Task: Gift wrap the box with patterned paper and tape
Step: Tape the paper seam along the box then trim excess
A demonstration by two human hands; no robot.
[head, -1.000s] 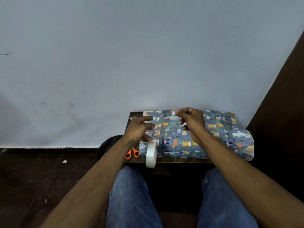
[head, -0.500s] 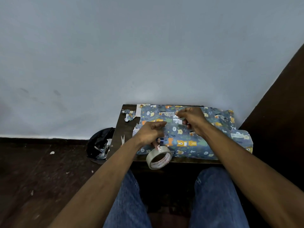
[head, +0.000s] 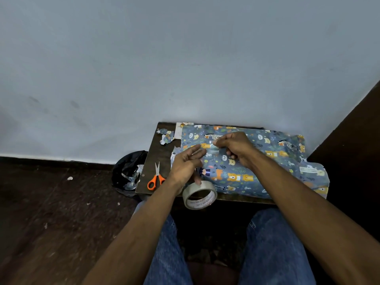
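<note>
The box (head: 246, 161), wrapped in blue animal-patterned paper, lay along the table's (head: 152, 161) far edge by the wall, its right end overhanging. The right hand (head: 236, 148) pinched a clear tape strip (head: 212, 146) over it; the left hand (head: 186, 165) hovered with fingers loosely spread. The tape roll (head: 199, 194) sat at the near edge, orange-handled scissors (head: 156, 178) and paper scraps (head: 165, 136) toward the left edge, a black bag (head: 128, 169) on the floor beyond.

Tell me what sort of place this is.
Probably a plain room at home, not a workshop: a small dark table pushed against a bare pale wall, a dark floor flecked with scraps, and a black bag of paper offcuts beside the table.
</note>
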